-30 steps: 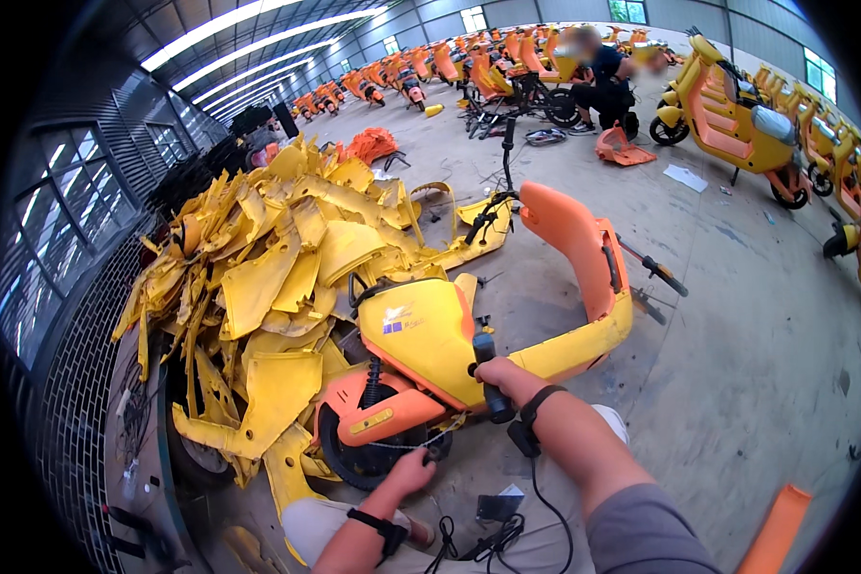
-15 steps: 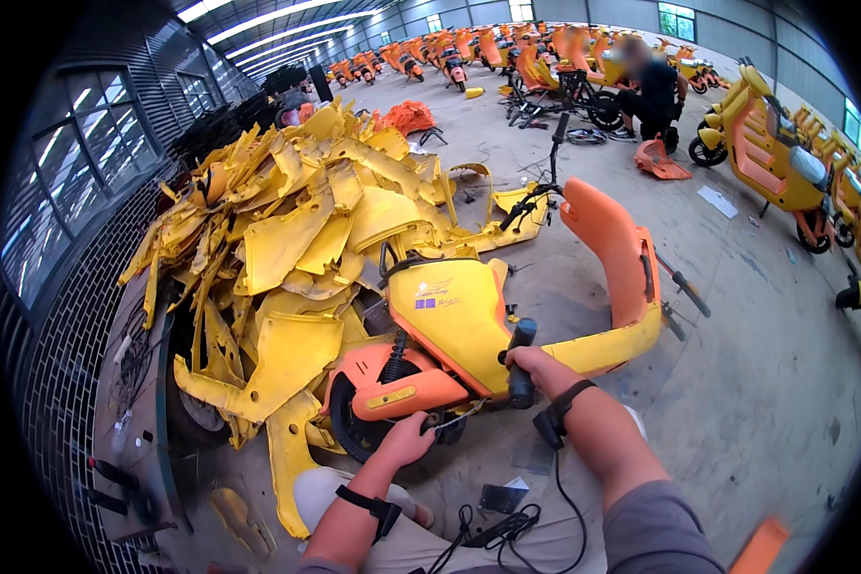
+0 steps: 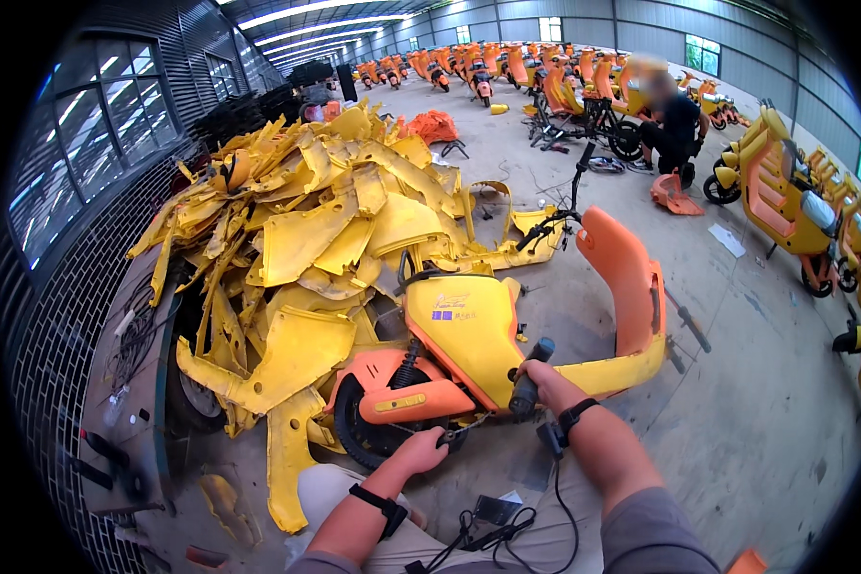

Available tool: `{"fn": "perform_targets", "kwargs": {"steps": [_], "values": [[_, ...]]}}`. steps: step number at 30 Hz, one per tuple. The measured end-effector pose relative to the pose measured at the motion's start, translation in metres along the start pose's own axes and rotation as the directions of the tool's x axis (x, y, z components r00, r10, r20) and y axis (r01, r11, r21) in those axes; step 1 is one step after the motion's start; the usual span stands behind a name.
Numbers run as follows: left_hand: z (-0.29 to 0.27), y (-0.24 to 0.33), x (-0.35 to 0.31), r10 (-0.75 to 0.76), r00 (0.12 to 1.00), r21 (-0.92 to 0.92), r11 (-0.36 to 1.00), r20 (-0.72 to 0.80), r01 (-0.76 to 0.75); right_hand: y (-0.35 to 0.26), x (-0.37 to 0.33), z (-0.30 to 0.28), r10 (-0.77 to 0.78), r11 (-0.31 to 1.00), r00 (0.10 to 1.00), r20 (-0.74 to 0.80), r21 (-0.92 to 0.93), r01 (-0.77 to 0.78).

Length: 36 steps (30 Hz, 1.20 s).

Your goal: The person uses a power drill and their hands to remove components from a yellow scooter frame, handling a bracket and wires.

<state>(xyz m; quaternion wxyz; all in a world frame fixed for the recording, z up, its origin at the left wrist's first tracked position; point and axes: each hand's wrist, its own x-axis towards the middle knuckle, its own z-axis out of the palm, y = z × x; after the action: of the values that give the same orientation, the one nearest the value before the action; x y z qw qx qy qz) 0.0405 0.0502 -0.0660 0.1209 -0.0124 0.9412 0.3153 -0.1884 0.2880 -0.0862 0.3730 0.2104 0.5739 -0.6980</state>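
Observation:
A yellow and orange scooter (image 3: pixel 464 320) lies on its side before me, its rear wheel (image 3: pixel 354 421) toward my left. My right hand (image 3: pixel 545 383) is closed round the handle of a dark cordless power driver (image 3: pixel 524 394), held up against the scooter's lower side; the driver's tip is hidden. Fingers curled, my left hand (image 3: pixel 421 452) sits low beside the wheel, closed at a small dark metal part near the end of a thin chain-like strip (image 3: pixel 476 422). What exactly it grips is too small to make out.
Left of the scooter rises a heap of yellow body panels (image 3: pixel 306 239). Black cables (image 3: pixel 497 536) lie across my lap. Farther off, a person (image 3: pixel 674 129) crouches by a stripped scooter, with rows of scooters (image 3: pixel 780 191) behind and to the right.
The whole view has shifted, so the scene sits slightly lower and farther right. Both hands keep their places at the scooter, and the driver tilts a little more.

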Motion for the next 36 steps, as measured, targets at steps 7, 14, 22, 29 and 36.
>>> {"fn": "perform_targets", "kwargs": {"steps": [7, 14, 22, 29, 36], "values": [[0.011, 0.003, -0.006, -0.015, 0.999, -0.007, 1.000, 0.035, 0.015, 0.006, 0.012, 0.002, 0.016, 0.995, 0.997, -0.078, 0.096, -0.009], [0.020, 0.001, -0.015, 0.013, 0.999, 0.012, 1.000, 0.038, -0.013, 0.010, 0.018, -0.007, 0.040, 0.999, 0.999, -0.029, 0.016, -0.040], [0.021, -0.006, -0.019, 0.001, 0.999, 0.020, 1.000, 0.055, -0.002, 0.005, 0.002, 0.001, 0.169, 0.986, 0.983, -0.078, 0.002, -0.169], [0.025, -0.006, -0.020, 0.016, 0.998, 0.010, 1.000, 0.067, -0.017, 0.004, 0.017, -0.004, 0.103, 0.987, 0.994, -0.031, 0.131, -0.098], [0.023, -0.015, -0.019, -0.005, 0.996, 0.005, 1.000, 0.086, 0.005, 0.003, 0.009, 0.005, 0.107, 0.988, 0.991, -0.084, 0.125, -0.096]]}}
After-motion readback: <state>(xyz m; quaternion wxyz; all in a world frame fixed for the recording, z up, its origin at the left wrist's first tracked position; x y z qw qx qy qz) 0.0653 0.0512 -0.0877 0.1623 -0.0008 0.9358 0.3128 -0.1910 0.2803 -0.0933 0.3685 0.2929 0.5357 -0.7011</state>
